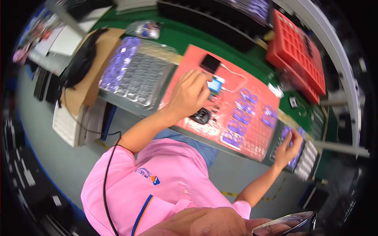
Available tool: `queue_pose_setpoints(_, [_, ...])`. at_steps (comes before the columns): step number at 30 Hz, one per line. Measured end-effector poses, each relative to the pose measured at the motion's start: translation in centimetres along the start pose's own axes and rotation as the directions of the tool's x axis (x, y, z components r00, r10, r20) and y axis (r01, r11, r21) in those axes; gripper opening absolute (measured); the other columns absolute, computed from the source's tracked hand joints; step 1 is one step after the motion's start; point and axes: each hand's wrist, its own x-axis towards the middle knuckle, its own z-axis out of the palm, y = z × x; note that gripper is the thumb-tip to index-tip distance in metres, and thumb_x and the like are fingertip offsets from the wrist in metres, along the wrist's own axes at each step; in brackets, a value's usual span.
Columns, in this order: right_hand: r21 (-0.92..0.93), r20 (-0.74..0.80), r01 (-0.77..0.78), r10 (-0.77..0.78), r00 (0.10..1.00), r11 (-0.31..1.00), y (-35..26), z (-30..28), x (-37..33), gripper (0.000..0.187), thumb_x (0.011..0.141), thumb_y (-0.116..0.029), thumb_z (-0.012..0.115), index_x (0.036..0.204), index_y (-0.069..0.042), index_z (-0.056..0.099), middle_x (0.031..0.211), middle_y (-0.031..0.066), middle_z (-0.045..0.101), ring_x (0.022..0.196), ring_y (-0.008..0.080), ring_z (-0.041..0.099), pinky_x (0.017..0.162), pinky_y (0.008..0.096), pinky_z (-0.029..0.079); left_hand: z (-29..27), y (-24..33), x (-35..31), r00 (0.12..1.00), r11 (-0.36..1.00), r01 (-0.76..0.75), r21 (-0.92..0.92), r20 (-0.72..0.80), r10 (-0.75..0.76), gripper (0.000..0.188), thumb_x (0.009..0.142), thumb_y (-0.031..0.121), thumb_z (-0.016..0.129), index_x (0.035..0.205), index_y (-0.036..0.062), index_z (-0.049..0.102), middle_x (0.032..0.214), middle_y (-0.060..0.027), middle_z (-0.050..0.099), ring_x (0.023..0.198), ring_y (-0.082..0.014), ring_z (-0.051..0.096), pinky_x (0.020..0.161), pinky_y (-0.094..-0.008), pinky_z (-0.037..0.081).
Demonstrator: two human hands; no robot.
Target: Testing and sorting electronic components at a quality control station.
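Observation:
My left hand (191, 93) is over the red mat (179, 84), its fingers curled together beside a small device with a blue screen (215, 85). What these fingers hold, if anything, is hidden. A black round object (202, 116) lies just below that hand, with small dark pieces near it. On the right, my right hand (287, 150) reaches over a clear tray (306, 163) with purple parts, thumb and finger apart and nothing visible between them. Several purple parts (241, 118) lie in rows on the mat, and a smaller group (269, 115) sits to their right.
A black box (210, 63) with a white cable (241, 74) sits at the mat's far side. To the left is a clear blister tray (143, 74) with purple parts along one side, beside a cardboard box (106, 55). Red compartment trays (295, 51) stand at the far right.

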Motion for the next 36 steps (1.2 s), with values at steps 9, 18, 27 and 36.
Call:
queue_pose_setpoints(9, [0.120, 0.138, 0.079, -0.095, 0.986, 0.990, -7.1, 4.4, 0.6, 0.012, 0.110, -0.005, 0.065, 0.118, 0.003, 0.068, 0.113, 0.0095, 0.068, 0.095, 0.0173, 0.063, 0.084, 0.0320, 0.052, -13.0, -10.0, -7.9, 0.911, 0.886, 0.322, 0.334, -0.363, -0.195, 0.018, 0.090, -0.006, 0.069, 0.108, 0.0007, 0.069, 0.099, -0.0137, 0.068, 0.087, -0.0317, 0.065, 0.079, -0.0411, 0.053])
queue_pose_setpoints(18, [0.202, 0.220, 0.076, -0.121, 0.968, 0.976, -11.8, 7.1, -0.6, 0.009, 0.108, -0.002, 0.064, 0.114, 0.004, 0.068, 0.110, 0.0124, 0.067, 0.096, 0.0222, 0.065, 0.084, 0.0344, 0.054, -18.2, -13.3, -12.4, 0.838, 0.741, 0.525, 0.418, -0.406, -0.365, 0.015, 0.095, -0.002, 0.069, 0.109, 0.0042, 0.073, 0.104, -0.0137, 0.074, 0.094, -0.0383, 0.068, 0.085, -0.0467, 0.052])
queue_pose_setpoints(27, [0.286, 0.286, 0.038, -0.124, 0.950, 0.957, -14.8, 9.1, -2.4, 0.008, 0.105, 0.001, 0.068, 0.113, 0.002, 0.068, 0.111, 0.0108, 0.067, 0.095, 0.0189, 0.065, 0.085, 0.0302, 0.054, -19.4, -13.7, -12.4, 0.830, 0.772, 0.534, 0.344, -0.388, -0.401, 0.014, 0.103, 0.002, 0.069, 0.116, 0.0014, 0.077, 0.110, -0.0151, 0.076, 0.100, -0.0327, 0.073, 0.086, -0.0420, 0.057])
queue_pose_setpoints(36, [0.455, 0.485, -0.208, -0.045, 0.873, 0.866, -19.5, 13.7, -7.5, 0.012, 0.103, 0.003, 0.067, 0.115, 0.003, 0.068, 0.110, 0.0142, 0.068, 0.094, 0.0242, 0.071, 0.082, 0.0368, 0.058, -12.8, -6.4, -8.2, 0.927, 0.938, 0.344, 0.040, -0.174, -0.333, 0.015, 0.102, -0.004, 0.069, 0.115, -0.0016, 0.076, 0.113, -0.0146, 0.074, 0.100, -0.0286, 0.072, 0.086, -0.0385, 0.057])
